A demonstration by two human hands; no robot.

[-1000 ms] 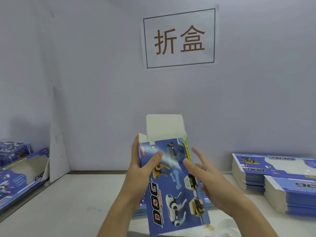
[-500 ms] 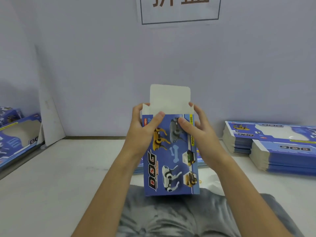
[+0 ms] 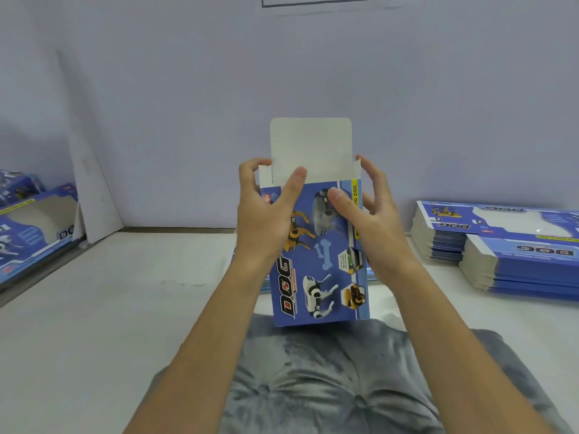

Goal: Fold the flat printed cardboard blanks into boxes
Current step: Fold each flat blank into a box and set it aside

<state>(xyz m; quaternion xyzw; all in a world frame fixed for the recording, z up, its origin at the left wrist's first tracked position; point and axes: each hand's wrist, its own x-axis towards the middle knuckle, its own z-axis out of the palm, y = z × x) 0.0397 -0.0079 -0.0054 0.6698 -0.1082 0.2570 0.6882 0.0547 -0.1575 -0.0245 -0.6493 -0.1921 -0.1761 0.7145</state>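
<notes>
We see a blue printed box [image 3: 322, 255] held upright in mid-air above the table edge, its front face showing robot dogs, a bone and the word "DOG" running up its left side. Its white top flap [image 3: 310, 148] stands straight up, unfolded, with small white side flaps at either upper corner. To the right, two stacks of flat blanks [image 3: 501, 242] lie on the table, printed side up. Behind the box, another low pile of blanks [image 3: 250, 277] lies flat, mostly hidden.
</notes>
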